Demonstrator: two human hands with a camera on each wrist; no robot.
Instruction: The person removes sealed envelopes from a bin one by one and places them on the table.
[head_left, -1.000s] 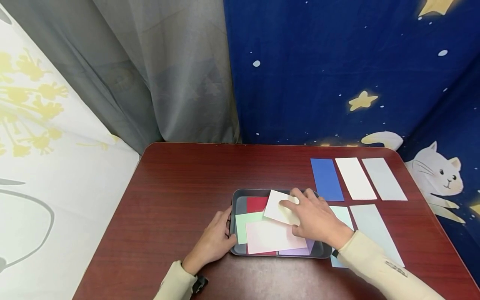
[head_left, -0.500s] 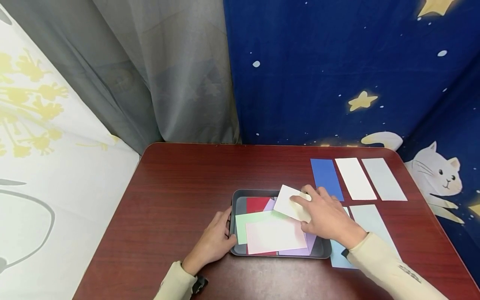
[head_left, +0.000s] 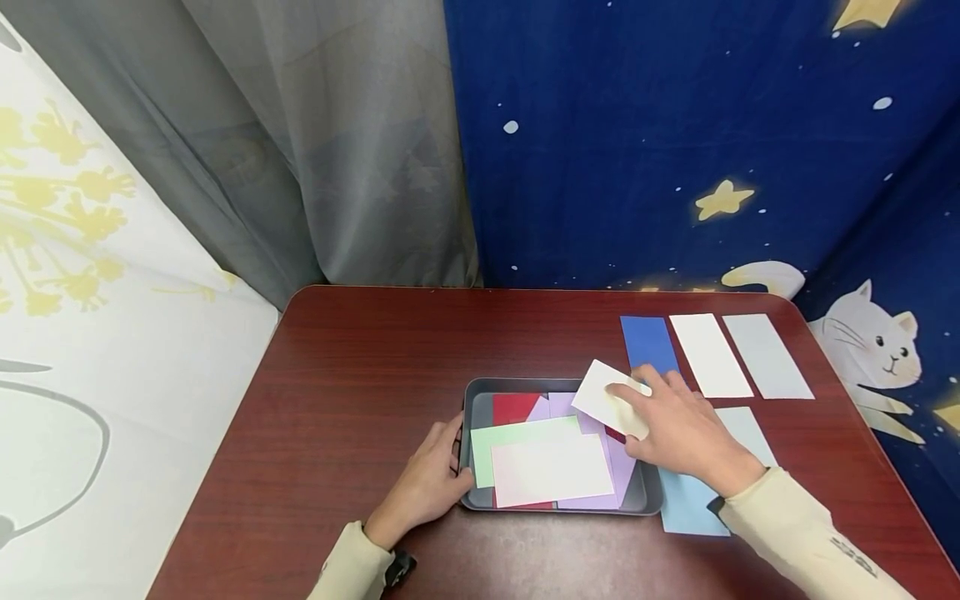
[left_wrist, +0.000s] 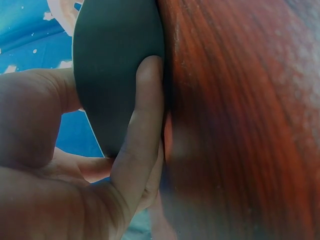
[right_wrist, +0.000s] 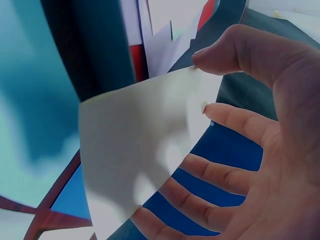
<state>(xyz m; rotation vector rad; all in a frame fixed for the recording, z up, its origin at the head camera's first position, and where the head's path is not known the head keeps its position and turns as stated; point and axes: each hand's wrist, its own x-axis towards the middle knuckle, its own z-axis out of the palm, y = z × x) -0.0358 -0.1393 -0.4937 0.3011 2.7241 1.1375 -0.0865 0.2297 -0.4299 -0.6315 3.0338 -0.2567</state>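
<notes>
Right hand (head_left: 675, 425) pinches a cream card (head_left: 607, 397) lifted clear of the tray (head_left: 472, 400); left hand (head_left: 431, 483) grips tray rim; five cards laid out, several left inside

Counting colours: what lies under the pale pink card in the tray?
Under the pale pink card: a green card, a red one, and lilac ones. Anything beneath its middle is covered.

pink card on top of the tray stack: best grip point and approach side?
Take the pink card by its right short edge, coming from the right. It lies flat on top with nothing over it, so slide a thumb under that edge and pinch. The left hand holds the tray at its left rim and blocks that side; the right hand, pinching the cream card, is nearest.
</notes>
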